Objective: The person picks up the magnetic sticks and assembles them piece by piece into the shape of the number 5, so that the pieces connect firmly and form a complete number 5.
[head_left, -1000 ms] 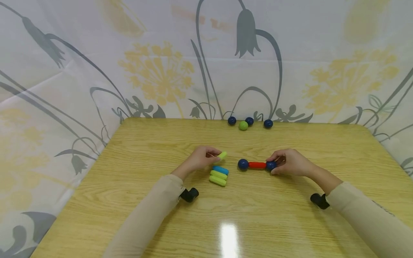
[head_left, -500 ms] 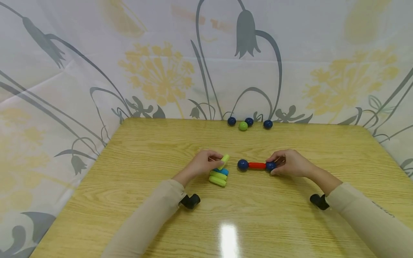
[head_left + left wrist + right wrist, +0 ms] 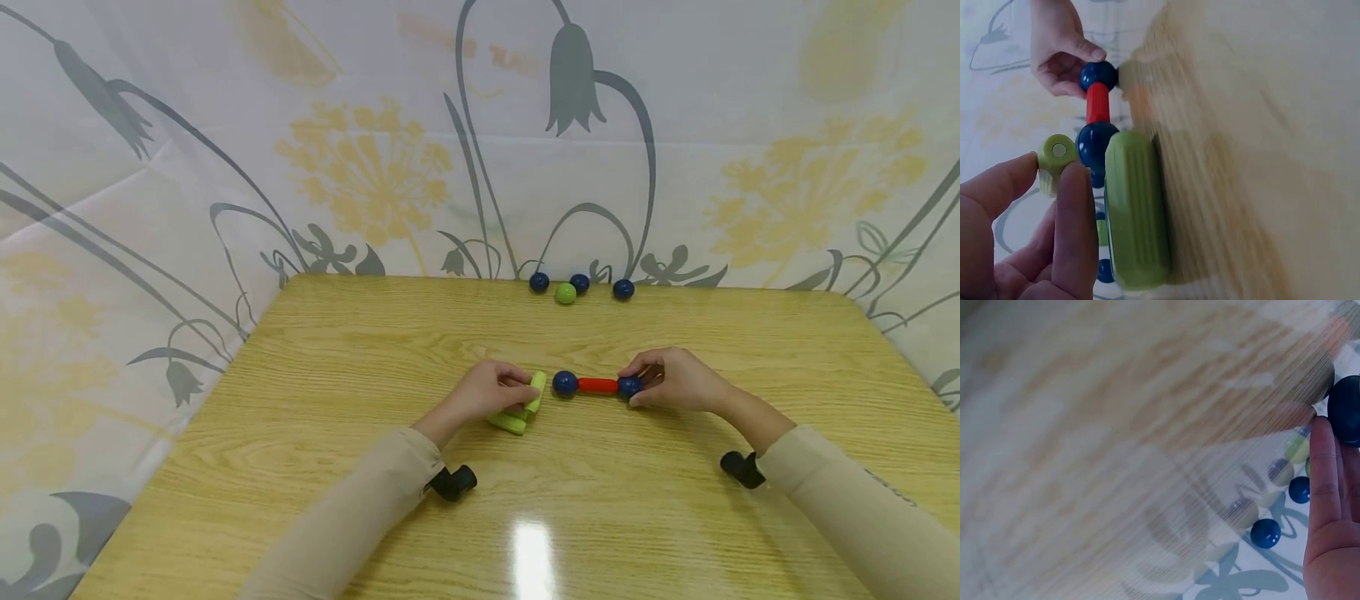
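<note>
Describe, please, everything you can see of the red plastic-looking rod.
The red plastic-looking rod is short and straight, with lengthwise grooves. Running crosswise in the head view, it meets a glossy dark-blue ball at one end and a second dark-blue ball, held by the right hand, at the other. No hand touches it.

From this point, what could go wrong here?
The left hand holds a green stick close to a second green stick, so it might knock that one. The right hand holds the near blue ball at one end of the red stick; the far blue ball might swing if bumped.
</note>
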Action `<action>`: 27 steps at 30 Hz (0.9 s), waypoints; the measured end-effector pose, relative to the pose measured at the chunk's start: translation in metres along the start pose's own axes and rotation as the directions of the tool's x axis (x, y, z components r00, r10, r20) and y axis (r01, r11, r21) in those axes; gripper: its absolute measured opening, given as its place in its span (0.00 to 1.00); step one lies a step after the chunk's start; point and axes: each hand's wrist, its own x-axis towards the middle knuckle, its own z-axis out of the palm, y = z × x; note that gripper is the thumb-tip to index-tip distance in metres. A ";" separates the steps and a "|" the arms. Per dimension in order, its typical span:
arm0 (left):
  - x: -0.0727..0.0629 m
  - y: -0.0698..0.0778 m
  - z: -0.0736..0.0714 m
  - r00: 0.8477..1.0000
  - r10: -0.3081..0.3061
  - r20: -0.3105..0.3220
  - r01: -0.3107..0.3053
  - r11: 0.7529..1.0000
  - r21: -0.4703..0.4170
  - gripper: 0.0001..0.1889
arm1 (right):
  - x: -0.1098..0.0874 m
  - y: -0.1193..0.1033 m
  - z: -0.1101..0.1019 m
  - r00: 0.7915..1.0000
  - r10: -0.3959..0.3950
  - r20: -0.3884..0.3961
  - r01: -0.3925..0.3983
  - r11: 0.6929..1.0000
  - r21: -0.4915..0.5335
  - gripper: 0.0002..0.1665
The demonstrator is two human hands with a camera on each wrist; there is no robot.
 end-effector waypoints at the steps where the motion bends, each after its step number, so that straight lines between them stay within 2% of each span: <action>1: 0.000 0.000 0.002 1.000 -0.007 0.003 0.007 1.000 -0.017 0.17 | 0.000 0.000 0.000 1.000 0.003 -0.001 -0.003 1.000 -0.004 0.18; 6: 0.000 -0.001 0.009 0.999 -0.042 0.003 0.042 0.997 -0.064 0.16 | 0.000 0.000 0.000 1.000 -0.008 -0.007 0.008 1.000 -0.016 0.18; 10: 0.001 0.000 0.015 0.999 -0.046 -0.006 0.046 0.997 -0.063 0.16 | 0.001 -0.001 -0.001 1.000 -0.018 -0.008 0.018 1.000 -0.003 0.18; 27: 0.006 0.013 0.034 0.997 -0.071 -0.023 0.072 0.996 0.058 0.13 | -0.001 0.000 0.000 1.000 -0.004 -0.007 0.004 1.000 0.003 0.18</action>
